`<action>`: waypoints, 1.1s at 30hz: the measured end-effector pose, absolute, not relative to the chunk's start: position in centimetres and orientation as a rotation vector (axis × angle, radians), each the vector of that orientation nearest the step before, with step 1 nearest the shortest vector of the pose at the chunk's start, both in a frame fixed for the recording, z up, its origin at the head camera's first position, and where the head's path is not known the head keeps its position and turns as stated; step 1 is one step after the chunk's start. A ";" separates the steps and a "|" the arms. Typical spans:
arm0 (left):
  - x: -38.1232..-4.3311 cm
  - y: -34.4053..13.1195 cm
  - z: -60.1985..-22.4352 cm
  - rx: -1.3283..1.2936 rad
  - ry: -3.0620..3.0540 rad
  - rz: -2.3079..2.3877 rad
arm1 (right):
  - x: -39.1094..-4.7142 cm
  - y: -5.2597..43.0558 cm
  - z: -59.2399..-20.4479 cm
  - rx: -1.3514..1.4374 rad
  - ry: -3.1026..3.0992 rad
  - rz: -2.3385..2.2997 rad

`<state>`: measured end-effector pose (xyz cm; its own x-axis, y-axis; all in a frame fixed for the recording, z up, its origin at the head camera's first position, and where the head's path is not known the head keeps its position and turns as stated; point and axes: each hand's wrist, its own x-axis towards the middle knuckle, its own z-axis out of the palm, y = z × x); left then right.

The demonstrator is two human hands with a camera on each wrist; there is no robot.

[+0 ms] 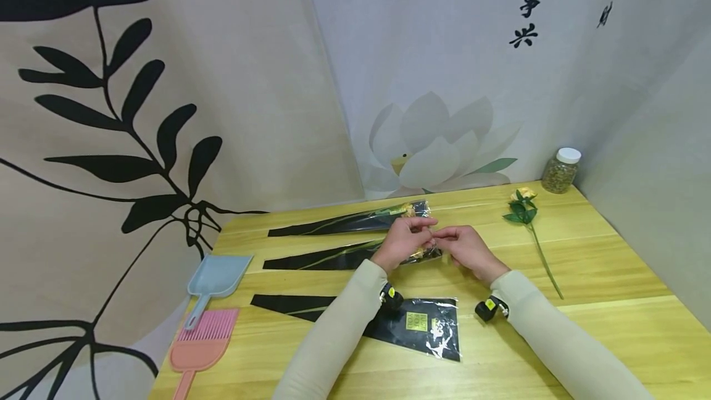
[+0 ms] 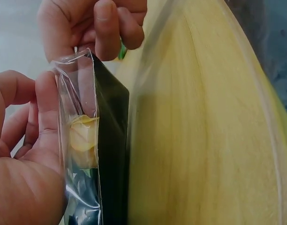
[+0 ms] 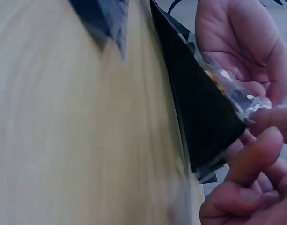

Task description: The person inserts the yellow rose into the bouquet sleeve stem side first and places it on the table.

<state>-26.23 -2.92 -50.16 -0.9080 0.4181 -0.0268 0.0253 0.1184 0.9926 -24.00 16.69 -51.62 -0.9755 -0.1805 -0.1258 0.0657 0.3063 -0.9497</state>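
Note:
Both hands meet at the wide end of the middle flower sleeve [image 1: 311, 260], a tapered sleeve with black backing and clear front. Inside it lies a yellow rose [image 2: 84, 140] on a long green stem. My left hand [image 1: 404, 241] pinches the clear film from its side, thumb and index finger at the edge. Opposite it, my right hand [image 1: 466, 250] pinches the film at the opening's corner; one finger shows through the film in the left wrist view. In the right wrist view the sleeve's black back [image 3: 199, 108] faces the camera, while the left hand [image 3: 246, 51] partly hides the film.
Behind lies another filled flower sleeve [image 1: 333, 224]; a third sleeve [image 1: 389, 326] lies in front, partly under the left forearm. A loose yellow rose [image 1: 524, 205] and a lidded jar [image 1: 561, 170] are right. A blue dustpan [image 1: 222, 275] and pink dustpan-shaped tool [image 1: 201, 350] lie left.

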 end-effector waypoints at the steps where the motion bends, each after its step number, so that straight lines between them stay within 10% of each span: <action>1: -26.2 -2.9 -50.3 0.430 2.100 1.861 | -24.0 16.8 -51.6 -0.110 2.372 -1.727; 33: -24.6 -11.9 -49.6 0.550 2.640 1.222 | -24.0 17.3 -50.8 0.030 2.494 -1.628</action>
